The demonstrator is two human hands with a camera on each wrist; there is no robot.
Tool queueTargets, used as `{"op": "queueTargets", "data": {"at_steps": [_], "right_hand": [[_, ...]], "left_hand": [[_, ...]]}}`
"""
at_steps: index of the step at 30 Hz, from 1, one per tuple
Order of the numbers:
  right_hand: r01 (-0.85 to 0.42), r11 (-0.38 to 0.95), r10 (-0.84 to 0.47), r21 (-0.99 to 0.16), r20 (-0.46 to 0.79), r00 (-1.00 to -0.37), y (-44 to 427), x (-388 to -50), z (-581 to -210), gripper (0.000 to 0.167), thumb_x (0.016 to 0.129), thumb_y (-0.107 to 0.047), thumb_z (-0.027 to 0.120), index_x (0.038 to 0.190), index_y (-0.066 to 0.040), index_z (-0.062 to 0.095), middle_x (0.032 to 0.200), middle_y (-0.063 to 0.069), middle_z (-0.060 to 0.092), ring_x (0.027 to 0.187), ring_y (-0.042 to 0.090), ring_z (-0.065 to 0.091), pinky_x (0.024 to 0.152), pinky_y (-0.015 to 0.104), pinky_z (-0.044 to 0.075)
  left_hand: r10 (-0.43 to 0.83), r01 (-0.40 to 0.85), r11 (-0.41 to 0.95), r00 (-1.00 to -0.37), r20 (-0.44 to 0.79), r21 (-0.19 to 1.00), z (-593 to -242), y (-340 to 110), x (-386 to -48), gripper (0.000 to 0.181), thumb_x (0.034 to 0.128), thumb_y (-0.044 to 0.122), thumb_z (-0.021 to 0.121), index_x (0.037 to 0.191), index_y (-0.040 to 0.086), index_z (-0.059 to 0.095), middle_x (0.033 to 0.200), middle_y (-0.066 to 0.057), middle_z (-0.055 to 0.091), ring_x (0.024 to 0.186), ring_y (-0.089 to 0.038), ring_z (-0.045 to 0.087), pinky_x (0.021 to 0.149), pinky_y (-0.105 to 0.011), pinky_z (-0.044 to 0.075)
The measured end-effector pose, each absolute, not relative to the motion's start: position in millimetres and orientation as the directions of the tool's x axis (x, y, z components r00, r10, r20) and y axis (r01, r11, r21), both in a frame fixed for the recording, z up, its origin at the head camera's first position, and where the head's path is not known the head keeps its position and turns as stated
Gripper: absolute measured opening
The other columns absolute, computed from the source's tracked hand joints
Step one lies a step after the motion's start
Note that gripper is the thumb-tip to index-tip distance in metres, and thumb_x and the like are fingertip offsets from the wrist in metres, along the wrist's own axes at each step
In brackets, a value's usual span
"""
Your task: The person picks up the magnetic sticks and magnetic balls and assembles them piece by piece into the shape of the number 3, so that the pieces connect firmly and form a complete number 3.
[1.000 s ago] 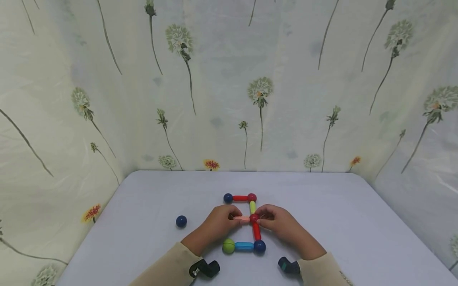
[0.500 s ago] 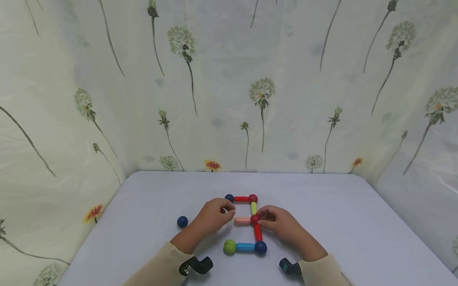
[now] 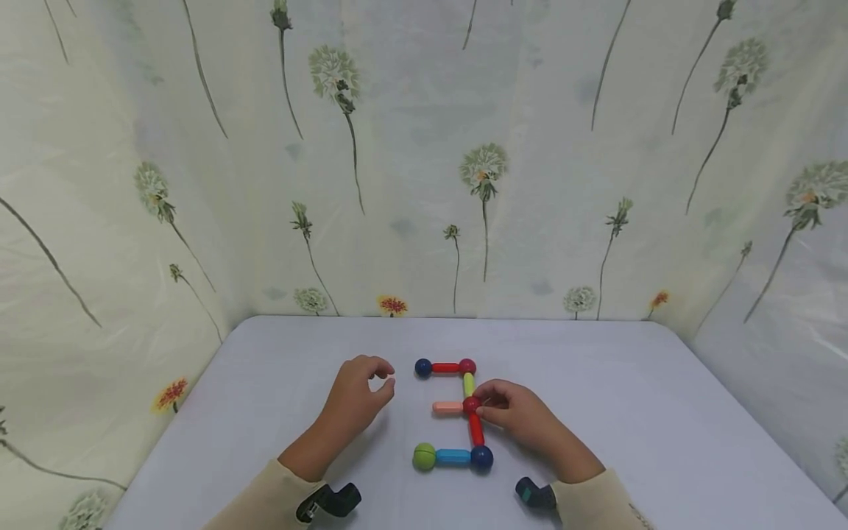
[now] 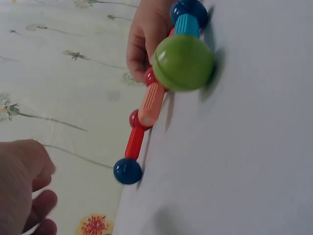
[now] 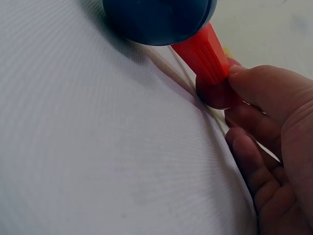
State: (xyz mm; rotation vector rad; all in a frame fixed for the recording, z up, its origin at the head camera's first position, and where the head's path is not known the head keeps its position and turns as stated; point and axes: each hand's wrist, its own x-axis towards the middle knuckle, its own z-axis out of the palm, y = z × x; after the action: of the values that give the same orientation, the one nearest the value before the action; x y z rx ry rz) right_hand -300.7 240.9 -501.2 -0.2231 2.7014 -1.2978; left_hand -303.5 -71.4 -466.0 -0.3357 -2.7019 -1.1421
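On the table lies a figure of balls and rods. My right hand point(image 3: 513, 405) pinches its middle red ball point(image 5: 217, 93) between thumb and fingers. A pink rod point(image 3: 448, 408) points left from that ball. A yellow-green rod point(image 3: 469, 384) leads to the far red ball point(image 3: 467, 366); a red rod point(image 3: 475, 429) leads to the near blue ball point(image 3: 481, 457). To the left of the figure, my left hand point(image 3: 358, 390) hovers with fingers loosely bent and a gap between thumb and forefinger. Nothing shows between them, also in the left wrist view.
The far arm is a red rod point(image 3: 445, 367) ending in a blue ball point(image 3: 423, 368). The near arm is a light blue rod point(image 3: 453, 457) ending in a green ball point(image 3: 424, 456). Behind the white table point(image 3: 629, 412) hangs a flower-printed curtain point(image 3: 411, 147).
My left hand has released the pink rod and moved left. The loose blue ball seen there earlier is now out of sight, where my left hand is. My right hand stays in place.
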Motion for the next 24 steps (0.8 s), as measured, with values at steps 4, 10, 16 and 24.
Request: {"op": "queueTargets", "data": {"at_steps": [4, 10, 16, 24], "right_hand": [[-0.060, 0.617, -0.180, -0.785, -0.067, -0.981, 241.9, -300.9, -501.2, 0.024, 0.093, -0.024, 0.081, 0.115, -0.025, 0.073, 0.108, -0.008, 0.073, 0.102, 0.013, 0.067, 0.096, 0.042, 0.058], [-0.063, 0.613, -0.187, -0.788, -0.067, -0.980, 241.3, -302.1, -502.9, 0.024, 0.093, -0.025, 0.081, 0.116, -0.026, 0.073, 0.110, -0.008, 0.073, 0.103, 0.014, 0.067, 0.096, 0.040, 0.058], [-0.066, 0.625, -0.177, -0.778, -0.059, -0.982, 240.3, -300.5, -503.1, 0.024, 0.093, -0.025, 0.081, 0.115, -0.026, 0.073, 0.109, -0.008, 0.073, 0.102, 0.013, 0.066, 0.097, 0.041, 0.058], [-0.062, 0.625, -0.169, -0.778, -0.057, -0.984, 239.2, -299.9, -504.8, 0.023, 0.093, -0.024, 0.080, 0.115, -0.025, 0.073, 0.108, -0.008, 0.073, 0.102, 0.013, 0.066, 0.097, 0.042, 0.058]], "left_hand": [[0.104, 0.229, 0.709, -0.969, 0.223, 0.667, -467.0, -87.6, -307.1, 0.023, 0.0939, 0.023, 0.077, 0.115, 0.013, 0.074, 0.114, -0.007, 0.068, 0.112, -0.029, 0.055, 0.092, -0.044, 0.053], [0.087, 0.141, 0.739, -0.990, 0.114, 0.658, -471.3, -114.9, -308.8, 0.043, 0.0891, 0.029, 0.083, 0.127, 0.015, 0.069, 0.125, -0.009, 0.063, 0.119, -0.032, 0.050, 0.091, -0.047, 0.052], [0.111, 0.097, 0.750, -0.994, 0.020, 0.654, -480.6, -138.4, -308.4, 0.055, 0.0859, 0.032, 0.087, 0.134, 0.016, 0.064, 0.128, -0.009, 0.060, 0.120, -0.032, 0.053, 0.090, -0.048, 0.054], [0.160, 0.072, 0.676, -0.986, -0.051, 0.733, -492.2, -154.0, -305.5, 0.064, 0.0817, 0.027, 0.091, 0.136, 0.013, 0.061, 0.128, -0.011, 0.060, 0.109, -0.026, 0.060, 0.081, -0.039, 0.058]]}}
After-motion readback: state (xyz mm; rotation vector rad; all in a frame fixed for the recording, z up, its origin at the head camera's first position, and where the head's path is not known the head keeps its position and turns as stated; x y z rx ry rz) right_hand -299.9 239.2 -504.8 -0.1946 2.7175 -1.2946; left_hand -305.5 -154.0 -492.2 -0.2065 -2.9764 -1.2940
